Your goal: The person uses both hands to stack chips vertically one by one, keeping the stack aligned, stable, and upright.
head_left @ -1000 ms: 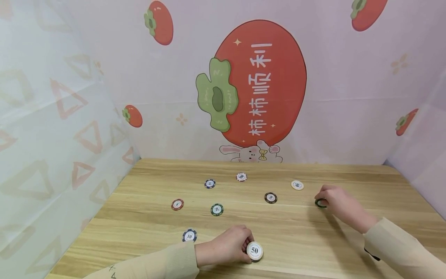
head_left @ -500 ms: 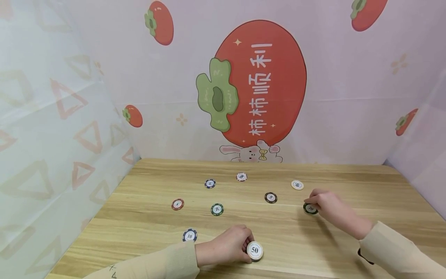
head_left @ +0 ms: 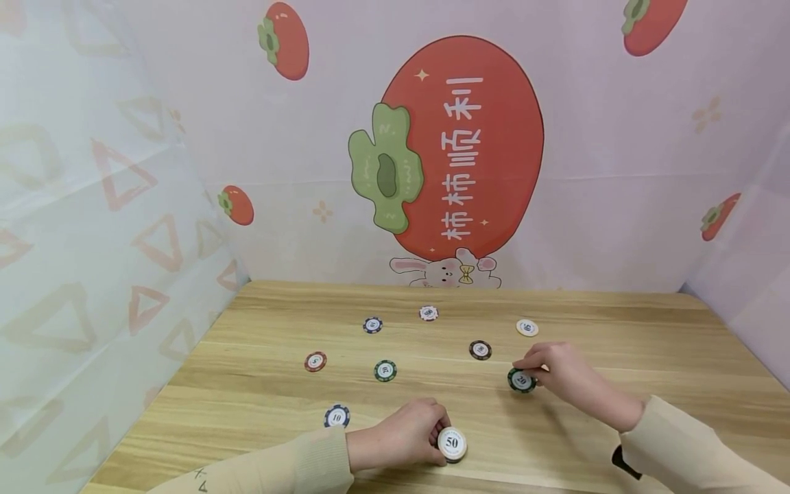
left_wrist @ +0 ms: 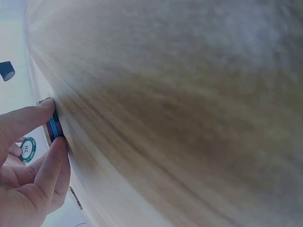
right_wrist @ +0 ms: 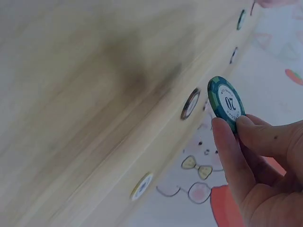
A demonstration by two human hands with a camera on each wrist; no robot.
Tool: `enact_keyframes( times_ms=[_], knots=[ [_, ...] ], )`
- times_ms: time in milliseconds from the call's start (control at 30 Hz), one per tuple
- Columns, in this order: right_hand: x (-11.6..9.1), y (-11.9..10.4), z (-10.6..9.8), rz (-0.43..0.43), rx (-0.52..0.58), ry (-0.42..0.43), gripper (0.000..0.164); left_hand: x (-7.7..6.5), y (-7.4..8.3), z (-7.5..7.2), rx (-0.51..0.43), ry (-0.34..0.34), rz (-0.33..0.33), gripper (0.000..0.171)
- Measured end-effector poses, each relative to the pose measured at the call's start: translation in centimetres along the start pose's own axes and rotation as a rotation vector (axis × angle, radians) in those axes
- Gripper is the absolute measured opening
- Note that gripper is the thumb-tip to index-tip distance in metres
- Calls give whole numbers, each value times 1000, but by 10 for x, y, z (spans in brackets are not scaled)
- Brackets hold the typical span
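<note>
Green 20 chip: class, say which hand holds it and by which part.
The right hand pinches the green 20 chip by its rim, between thumb and fingertips; the printed face stays uncovered.

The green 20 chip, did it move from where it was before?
Yes. The right hand has carried the green 20 chip leftward and nearer the person, from right of the white chip to just below it.

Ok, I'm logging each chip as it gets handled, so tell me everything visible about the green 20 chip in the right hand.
The round green poker chip has a white centre printed "20" and paler blocks round its rim; it looks like plastic. The right hand pinches it by the edge between thumb and fingers, clear of the wooden table, face tilted up.
</note>
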State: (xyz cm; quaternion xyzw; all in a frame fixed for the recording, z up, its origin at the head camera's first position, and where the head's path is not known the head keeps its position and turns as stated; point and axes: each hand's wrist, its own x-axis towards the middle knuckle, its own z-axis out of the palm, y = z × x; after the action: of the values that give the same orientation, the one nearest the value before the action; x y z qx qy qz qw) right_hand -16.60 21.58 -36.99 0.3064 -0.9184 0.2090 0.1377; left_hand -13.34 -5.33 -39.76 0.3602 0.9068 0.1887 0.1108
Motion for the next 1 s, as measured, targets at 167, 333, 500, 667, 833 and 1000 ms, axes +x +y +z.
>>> enact_keyframes(
  times_ms=[167, 333, 500, 667, 833, 1000],
  knots=[
    [3, -14, 3, 47, 105, -17, 15, 0, 1, 0, 14, 3, -3, 33],
    [6, -27, 6, 139, 226, -68, 15, 0, 1, 0, 21, 1, -8, 35],
    [7, -34, 11, 181, 352, -116, 16, 0, 0, 0, 13, -10, -9, 36],
    [7, -40, 17, 227, 447, -144, 15, 1, 1, -1, 8, -15, -8, 37],
    [3, -45, 25, 271, 536, -171, 14, 1, 1, -1, 8, -19, -3, 36],
    [2, -48, 34, 316, 654, -209, 16, 0, 0, -1, 11, -12, 5, 36]
  ],
)
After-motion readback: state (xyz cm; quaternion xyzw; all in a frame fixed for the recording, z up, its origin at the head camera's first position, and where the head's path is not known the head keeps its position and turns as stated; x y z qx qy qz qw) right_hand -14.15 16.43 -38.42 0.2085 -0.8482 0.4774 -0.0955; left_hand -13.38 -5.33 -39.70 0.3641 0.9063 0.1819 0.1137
